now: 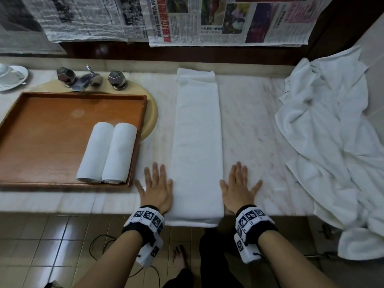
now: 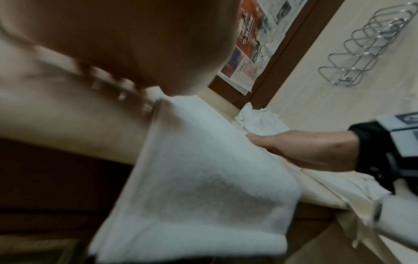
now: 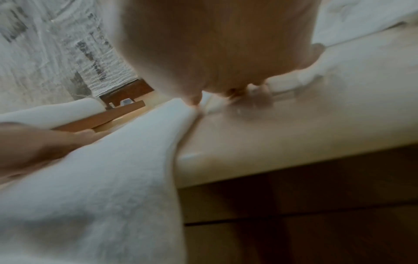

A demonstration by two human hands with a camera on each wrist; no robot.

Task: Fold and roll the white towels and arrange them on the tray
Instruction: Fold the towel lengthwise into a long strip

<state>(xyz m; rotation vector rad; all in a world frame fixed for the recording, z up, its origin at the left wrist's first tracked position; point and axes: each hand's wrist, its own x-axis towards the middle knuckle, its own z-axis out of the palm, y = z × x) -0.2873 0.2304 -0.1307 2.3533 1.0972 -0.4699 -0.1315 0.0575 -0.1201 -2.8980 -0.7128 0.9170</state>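
A white towel (image 1: 197,142), folded into a long narrow strip, lies on the marble counter and hangs over its near edge (image 2: 203,187) (image 3: 101,178). My left hand (image 1: 155,188) lies flat on the counter with fingers spread, against the strip's left side. My right hand (image 1: 239,188) lies flat and spread against its right side (image 2: 305,148). Two rolled white towels (image 1: 108,152) lie side by side in the right part of the wooden tray (image 1: 41,132). A heap of loose white towels (image 1: 332,142) sits at the right.
The tray rests over a beige sink (image 1: 151,113) with a chrome faucet (image 1: 91,79). A white cup and saucer (image 1: 10,76) stand far left. Newspaper sheets (image 1: 207,19) hang on the wall behind. A wire rack (image 2: 373,44) is on the tiled wall.
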